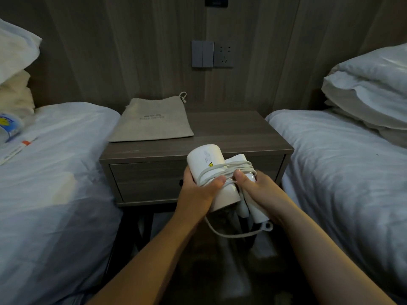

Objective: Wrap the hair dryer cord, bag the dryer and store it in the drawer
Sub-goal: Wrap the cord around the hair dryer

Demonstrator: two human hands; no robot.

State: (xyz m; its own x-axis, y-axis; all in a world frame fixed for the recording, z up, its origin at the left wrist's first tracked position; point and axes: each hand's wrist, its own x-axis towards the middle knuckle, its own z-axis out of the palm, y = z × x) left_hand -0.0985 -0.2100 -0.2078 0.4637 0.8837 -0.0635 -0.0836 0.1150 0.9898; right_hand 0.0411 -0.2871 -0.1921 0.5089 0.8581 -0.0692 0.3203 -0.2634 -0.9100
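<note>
I hold a white hair dryer in front of the nightstand, its barrel pointing up and away. My left hand grips the barrel, thumb pressing the white cord coiled around the body. My right hand holds the folded handle, thumb on the coils. A loose loop of cord hangs below my hands. A beige drawstring bag lies flat on the back left of the nightstand. The drawer below the top is closed.
Beds with white sheets flank the nightstand, the left bed and the right bed. Pillows are stacked at the right. A small package and a pen-like item lie on the left bed. A wall socket sits above the nightstand.
</note>
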